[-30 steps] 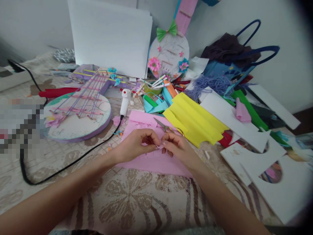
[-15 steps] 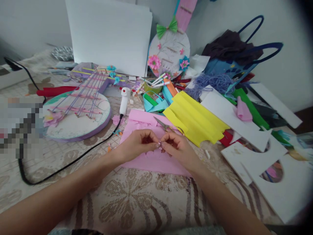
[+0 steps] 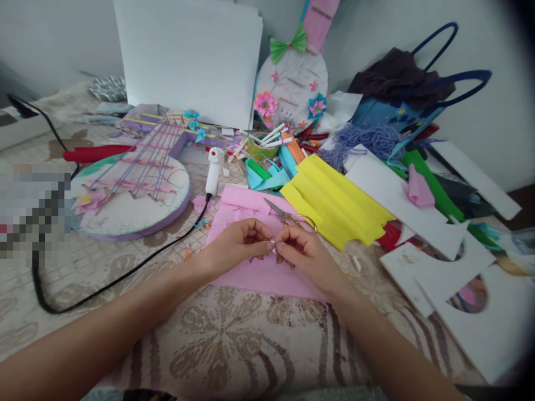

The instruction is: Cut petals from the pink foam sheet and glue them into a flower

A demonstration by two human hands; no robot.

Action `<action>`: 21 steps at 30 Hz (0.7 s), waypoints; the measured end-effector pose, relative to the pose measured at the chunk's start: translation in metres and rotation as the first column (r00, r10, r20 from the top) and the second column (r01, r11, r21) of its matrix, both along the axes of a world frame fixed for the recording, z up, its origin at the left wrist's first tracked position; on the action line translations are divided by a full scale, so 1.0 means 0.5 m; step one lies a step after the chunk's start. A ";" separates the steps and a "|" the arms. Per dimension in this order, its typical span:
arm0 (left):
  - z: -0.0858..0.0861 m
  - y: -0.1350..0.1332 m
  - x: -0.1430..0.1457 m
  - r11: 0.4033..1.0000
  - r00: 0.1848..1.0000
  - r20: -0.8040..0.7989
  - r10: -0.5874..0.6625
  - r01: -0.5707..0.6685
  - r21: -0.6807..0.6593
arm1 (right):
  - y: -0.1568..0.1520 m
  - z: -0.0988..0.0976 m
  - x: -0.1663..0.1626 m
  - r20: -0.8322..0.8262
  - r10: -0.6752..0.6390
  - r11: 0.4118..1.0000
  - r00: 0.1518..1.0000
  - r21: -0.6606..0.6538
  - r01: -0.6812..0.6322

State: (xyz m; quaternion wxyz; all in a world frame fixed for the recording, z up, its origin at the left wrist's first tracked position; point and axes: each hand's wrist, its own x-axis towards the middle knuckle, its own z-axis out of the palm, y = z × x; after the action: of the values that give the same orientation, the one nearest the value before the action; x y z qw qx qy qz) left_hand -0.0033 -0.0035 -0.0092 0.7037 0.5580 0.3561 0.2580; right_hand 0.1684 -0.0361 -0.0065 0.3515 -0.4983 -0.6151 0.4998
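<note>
Fingertips of my left hand (image 3: 246, 240) and my right hand (image 3: 298, 245) meet, both pinching a small piece of pink paper (image 3: 273, 245) between them. Its exact shape is mostly hidden by the fingers. Both hands are just above a sheet of pink crepe paper (image 3: 267, 278), whose far end is rolled up. Scissors (image 3: 281, 211) with gold-coloured handles lie on that sheet right behind my right hand. A white glue gun (image 3: 214, 170) with a black cord rests beyond my left hand.
At left lies a round cardboard instrument (image 3: 137, 195) strung with purple yarn; a similar decorated one (image 3: 292, 83) stands at the back. Yellow crepe paper (image 3: 334, 200), purple yarn (image 3: 363, 142) and white board offcuts (image 3: 438, 267) crowd the right. The black cord (image 3: 125, 284) crosses the patterned tablecloth (image 3: 221, 334).
The fingers have shifted only slightly around the small pink piece. The whole view has moved a little; nothing has been put down or picked up.
</note>
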 end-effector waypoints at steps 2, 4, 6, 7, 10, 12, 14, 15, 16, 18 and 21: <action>0.001 0.000 0.000 1.000 1.000 0.007 0.002 -0.002 -0.002 | 0.000 -0.002 0.001 -0.017 0.001 1.000 1.000 -0.010 -0.001; 0.001 0.000 -0.001 1.000 1.000 0.017 0.001 -0.001 -0.003 | 0.001 -0.005 0.002 -0.035 0.006 1.000 0.999 -0.020 -0.007; 0.000 0.001 -0.001 1.000 1.000 0.028 0.003 -0.003 -0.004 | 0.001 -0.008 0.003 -0.051 0.013 0.999 0.999 -0.032 -0.015; -0.001 0.001 -0.001 1.000 1.000 0.030 0.006 -0.005 -0.006 | 0.001 -0.008 0.003 -0.054 0.016 0.999 0.998 -0.038 -0.018; 0.001 0.000 0.000 1.000 1.000 0.019 0.018 -0.017 -0.011 | 0.001 -0.009 0.004 -0.051 0.018 0.999 0.999 -0.046 -0.020; 0.003 0.000 0.000 1.000 1.000 0.007 0.016 -0.016 -0.011 | 0.001 -0.007 0.004 -0.048 0.020 0.999 0.999 -0.046 -0.022; 0.003 0.000 0.000 1.000 1.000 0.002 0.013 -0.013 -0.008 | 0.001 -0.005 0.004 -0.048 0.022 0.999 0.999 -0.044 -0.024; 0.002 0.000 0.000 1.000 1.000 0.001 0.010 -0.010 -0.004 | 0.001 -0.005 0.004 -0.046 0.023 0.999 0.999 -0.043 -0.025; 0.001 0.000 0.000 1.000 1.000 0.000 0.005 -0.005 0.000 | 0.001 -0.004 0.005 -0.041 0.025 0.999 0.999 -0.041 -0.027; -0.003 0.001 0.001 1.000 1.000 -0.001 0.001 -0.001 0.019 | 0.002 -0.005 0.005 -0.028 0.030 0.999 0.999 -0.035 -0.031; -0.008 0.001 0.001 0.998 1.000 -0.009 0.002 -0.001 0.063 | 0.003 -0.006 0.006 -0.011 0.046 0.999 0.999 -0.024 -0.046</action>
State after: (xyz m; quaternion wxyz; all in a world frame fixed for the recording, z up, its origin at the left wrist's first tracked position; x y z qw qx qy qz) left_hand -0.0026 -0.0029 -0.0132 0.6840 0.5807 0.3516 0.2669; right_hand 0.1714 -0.0347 -0.0096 0.3371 -0.4856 -0.6185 0.5177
